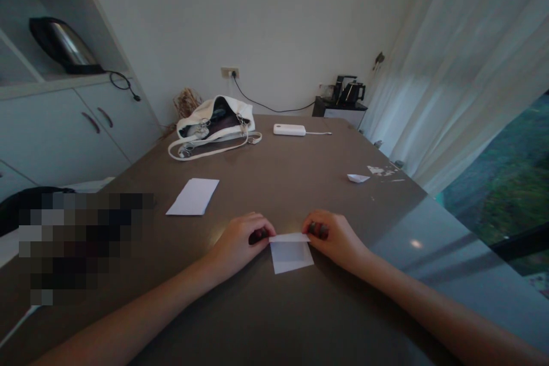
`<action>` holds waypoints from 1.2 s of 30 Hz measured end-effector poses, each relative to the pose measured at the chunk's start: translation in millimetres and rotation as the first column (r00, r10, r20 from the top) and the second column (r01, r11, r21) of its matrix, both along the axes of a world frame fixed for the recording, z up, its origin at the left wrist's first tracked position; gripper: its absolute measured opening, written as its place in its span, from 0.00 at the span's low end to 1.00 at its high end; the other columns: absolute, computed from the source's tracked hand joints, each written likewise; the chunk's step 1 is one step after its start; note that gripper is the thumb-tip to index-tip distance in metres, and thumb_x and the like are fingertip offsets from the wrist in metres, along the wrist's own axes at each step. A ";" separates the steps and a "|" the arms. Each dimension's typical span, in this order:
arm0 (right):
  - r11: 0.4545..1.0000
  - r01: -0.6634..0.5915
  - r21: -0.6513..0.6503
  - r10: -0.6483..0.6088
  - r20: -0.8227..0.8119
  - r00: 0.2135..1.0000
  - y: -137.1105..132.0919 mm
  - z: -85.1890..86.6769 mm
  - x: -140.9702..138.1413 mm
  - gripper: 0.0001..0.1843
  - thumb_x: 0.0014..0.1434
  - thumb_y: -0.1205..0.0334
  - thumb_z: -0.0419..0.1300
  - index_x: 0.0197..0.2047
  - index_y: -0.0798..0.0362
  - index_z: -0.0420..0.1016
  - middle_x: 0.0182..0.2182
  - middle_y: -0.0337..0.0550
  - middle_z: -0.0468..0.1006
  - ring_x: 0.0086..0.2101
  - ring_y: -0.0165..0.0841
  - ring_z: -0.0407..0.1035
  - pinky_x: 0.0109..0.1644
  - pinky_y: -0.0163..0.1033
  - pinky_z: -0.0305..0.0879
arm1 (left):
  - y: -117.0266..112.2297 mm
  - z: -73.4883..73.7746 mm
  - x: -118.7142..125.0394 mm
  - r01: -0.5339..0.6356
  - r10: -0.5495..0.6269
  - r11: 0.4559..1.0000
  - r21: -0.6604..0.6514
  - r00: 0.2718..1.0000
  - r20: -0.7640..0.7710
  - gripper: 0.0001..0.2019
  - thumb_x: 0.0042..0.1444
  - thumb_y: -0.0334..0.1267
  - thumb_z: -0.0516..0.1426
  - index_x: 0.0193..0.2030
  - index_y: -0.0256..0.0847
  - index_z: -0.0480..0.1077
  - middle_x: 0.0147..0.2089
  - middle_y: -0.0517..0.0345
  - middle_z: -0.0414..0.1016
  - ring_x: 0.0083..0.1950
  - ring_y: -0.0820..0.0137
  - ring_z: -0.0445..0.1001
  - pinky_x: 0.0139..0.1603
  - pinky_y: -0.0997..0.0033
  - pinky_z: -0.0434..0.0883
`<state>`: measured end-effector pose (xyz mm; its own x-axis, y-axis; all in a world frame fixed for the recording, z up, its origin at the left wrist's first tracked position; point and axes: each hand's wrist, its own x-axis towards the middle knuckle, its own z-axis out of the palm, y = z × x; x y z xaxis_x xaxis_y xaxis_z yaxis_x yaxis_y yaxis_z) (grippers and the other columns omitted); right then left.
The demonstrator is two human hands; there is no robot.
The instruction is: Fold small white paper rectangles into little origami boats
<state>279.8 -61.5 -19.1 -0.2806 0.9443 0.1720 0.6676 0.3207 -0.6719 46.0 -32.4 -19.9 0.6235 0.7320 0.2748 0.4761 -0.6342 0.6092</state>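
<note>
A small white folded paper (291,253) lies on the brown table (300,183) right in front of me. My left hand (240,243) pinches its upper left corner, fingers curled and pressed on the fold. At the upper right corner my right hand (334,237) does the same. A narrow strip along the paper's top edge is folded over between my fingertips. Both forearms rest on the table.
A second white sheet (194,196) lies to the left. Further back are a white handbag (214,123), a white power bank (289,130) with cable, and a small folded paper piece (358,178) with scraps at the right. Cabinets stand left, curtains right.
</note>
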 end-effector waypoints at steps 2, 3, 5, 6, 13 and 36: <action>0.998 -0.045 0.032 0.045 0.026 0.999 -0.4 1.7 1.0 0.09 0.48 0.78 0.56 0.29 0.55 0.73 0.27 0.38 0.71 0.24 0.25 0.63 0.28 0.30 0.59 | 0.0 -1.1 -0.8 0.080 -0.081 0.996 0.026 0.997 0.021 0.08 0.52 0.23 0.56 0.33 0.39 0.72 0.34 0.59 0.73 0.36 0.73 0.71 0.36 0.75 0.66; 0.997 -0.060 0.044 0.059 0.032 0.998 -0.6 2.6 1.7 0.10 0.47 0.78 0.55 0.29 0.55 0.73 0.27 0.38 0.70 0.24 0.25 0.63 0.28 0.29 0.58 | 0.0 -1.9 -1.2 0.121 -0.122 0.992 0.042 0.992 0.027 0.09 0.53 0.23 0.55 0.34 0.39 0.72 0.36 0.58 0.73 0.37 0.72 0.71 0.38 0.75 0.66; 0.993 -0.100 0.056 0.098 0.031 0.995 -0.7 4.3 3.3 0.11 0.48 0.79 0.55 0.30 0.56 0.73 0.27 0.38 0.70 0.24 0.25 0.63 0.28 0.29 0.58 | 0.0 -4.1 -2.1 0.188 -0.190 0.980 0.069 0.982 0.021 0.10 0.56 0.24 0.53 0.37 0.40 0.73 0.39 0.57 0.73 0.40 0.72 0.72 0.41 0.74 0.67; 0.991 -0.121 0.058 0.119 0.027 0.992 -0.8 4.9 4.2 0.11 0.48 0.79 0.54 0.30 0.56 0.73 0.28 0.38 0.70 0.24 0.25 0.63 0.28 0.28 0.59 | -0.1 -5.2 -2.6 0.209 -0.211 0.975 0.076 0.977 0.014 0.11 0.57 0.24 0.52 0.38 0.40 0.73 0.40 0.56 0.73 0.41 0.72 0.72 0.42 0.74 0.67; 0.980 -0.189 0.067 0.186 0.045 0.982 -0.4 5.3 7.9 0.13 0.48 0.81 0.54 0.30 0.55 0.73 0.28 0.38 0.71 0.26 0.25 0.65 0.31 0.28 0.60 | -9.1 1.5 -5.0 0.280 -0.278 0.960 0.027 0.959 -0.056 0.14 0.55 0.24 0.52 0.44 0.41 0.73 0.45 0.54 0.70 0.43 0.71 0.71 0.45 0.72 0.67; 0.943 -0.332 -0.007 0.330 0.147 0.933 -13.5 26.6 12.9 0.15 0.51 0.78 0.54 0.40 0.55 0.72 0.35 0.43 0.74 0.33 0.30 0.69 0.39 0.33 0.65 | -22.6 8.8 7.2 0.263 -0.260 0.964 0.028 0.961 -0.095 0.11 0.52 0.32 0.60 0.43 0.43 0.73 0.47 0.53 0.69 0.50 0.63 0.66 0.50 0.63 0.66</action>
<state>292.6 -75.1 7.5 -0.5996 0.7909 0.1222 0.6109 0.5510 -0.5684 53.3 -55.0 -11.1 0.8149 0.5299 0.2347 0.3419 -0.7665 0.5436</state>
